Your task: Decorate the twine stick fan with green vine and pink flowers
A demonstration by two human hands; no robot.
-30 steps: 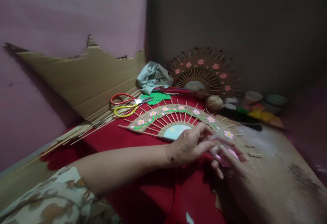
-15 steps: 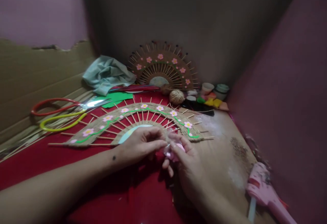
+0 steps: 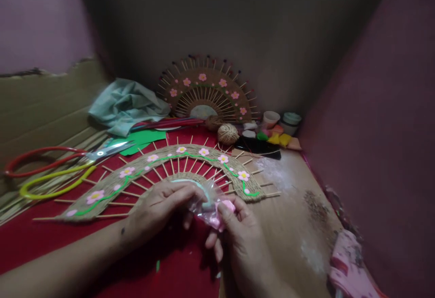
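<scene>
Between my hands is a small clear plastic bag (image 3: 211, 197) with a soft pink lump, like modelling clay, inside. My right hand (image 3: 243, 230) pinches the bag and the pink lump between thumb and fingers. My left hand (image 3: 165, 205) is closed on the bag's other edge, its fingertips partly hidden by the plastic. Just beyond lies a fan-shaped piece (image 3: 134, 175) of sticks woven with twine, decorated with pink flowers and a green wavy line. My hands cover part of its pale blue half-round centre.
Scissors (image 3: 98, 154) with red and yellow handles lie at left near green sheets (image 3: 144, 141) and a pale cloth (image 3: 127, 103). A finished-looking fan (image 3: 204, 78) leans on the back wall behind a twine ball (image 3: 227, 134). A pink glue gun (image 3: 350, 266) rests at right.
My view has swung right, bringing the glue gun into sight. The plastic bag has been spread wider between my hands, and my left hand has drawn slightly apart from my right.
</scene>
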